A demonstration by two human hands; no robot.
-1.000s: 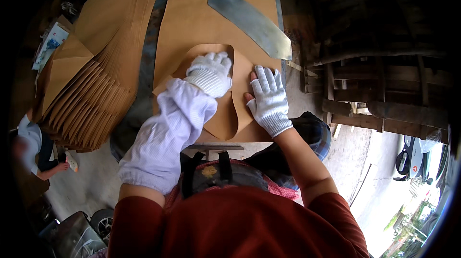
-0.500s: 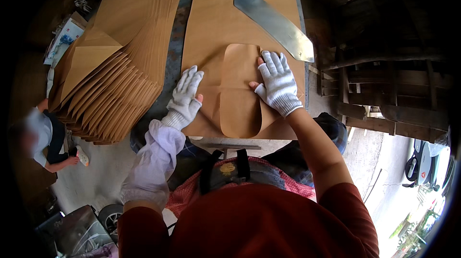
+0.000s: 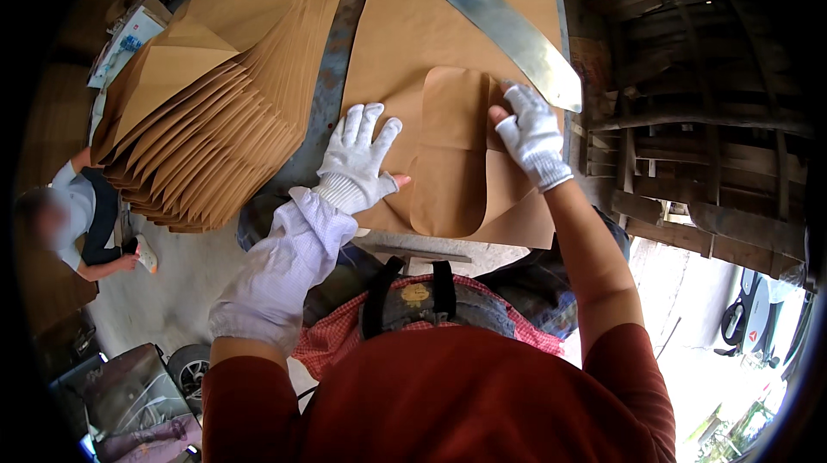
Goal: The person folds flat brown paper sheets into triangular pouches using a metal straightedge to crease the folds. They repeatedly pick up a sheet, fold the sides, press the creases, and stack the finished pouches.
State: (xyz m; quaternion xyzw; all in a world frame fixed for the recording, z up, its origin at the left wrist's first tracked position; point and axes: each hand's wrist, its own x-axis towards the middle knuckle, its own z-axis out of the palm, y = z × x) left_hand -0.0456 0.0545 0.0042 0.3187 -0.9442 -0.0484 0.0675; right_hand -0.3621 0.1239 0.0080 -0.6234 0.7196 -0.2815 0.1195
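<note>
A large brown paper bag [image 3: 448, 153] lies on the table in front of me, its near end folded out into a rounded flap shape with creases. My left hand [image 3: 357, 153], in a white glove with the thumb tip bare, rests open on the paper left of the flap, fingers spread. My right hand [image 3: 531, 134], gloved the same way, presses flat at the flap's right side, fingers stretched toward the far edge. Beyond it, a flat metal plate [image 3: 517, 41] with angled ends lies slantwise on the paper, close to my right fingertips.
At the left stands a thick fanned stack of folded brown paper bags [image 3: 207, 144]. A worn metal table strip [image 3: 332, 67] shows between stack and bag. Another person [image 3: 82, 213] sits at the far left. Dark wooden planks [image 3: 706, 136] rise on the right.
My left hand has spread its fingers. My right hand has moved slightly right, off the flap's middle toward its right edge. The whole view has shifted a little.
</note>
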